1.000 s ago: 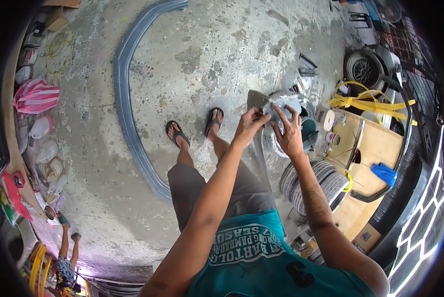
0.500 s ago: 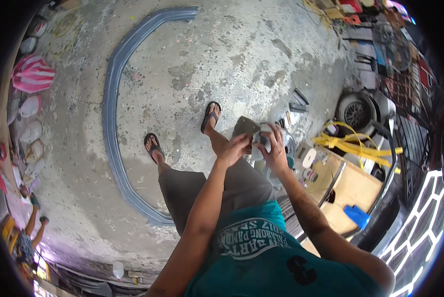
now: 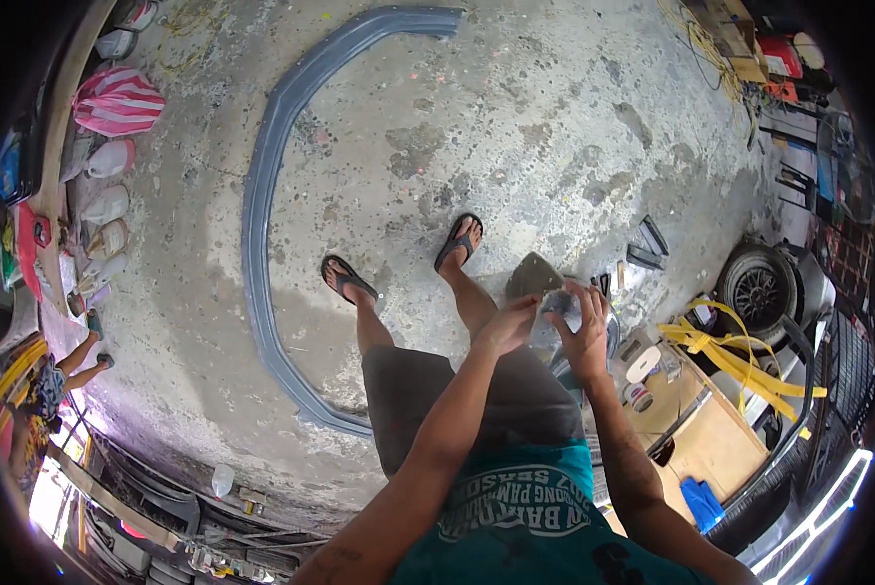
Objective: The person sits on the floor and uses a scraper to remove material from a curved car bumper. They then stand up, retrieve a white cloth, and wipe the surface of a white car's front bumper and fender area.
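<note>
In front of my thighs, my left hand is closed, its fingers pinching the lower edge of a flat, dark grey-brown sheet. The sheet looks like sandpaper and points away from me. Just to its right, my right hand curls its thumb and fingers round a small, greyish, shiny thing, whose kind is hard to make out. Both hands are close together, and the two things nearly touch or overlap. A long, curved grey strip, like a moulded car trim, lies on the concrete to my left.
At my right stands a wooden-topped cart with a paper roll, yellow straps and a blue cloth. A wheel is beyond it. Plastic jugs and a striped bag line the left. Another person is far left.
My view has shifted, so the scene sits further right and lower. The right hand's grip on the greyish thing has turned slightly. Both hands stay close together.
</note>
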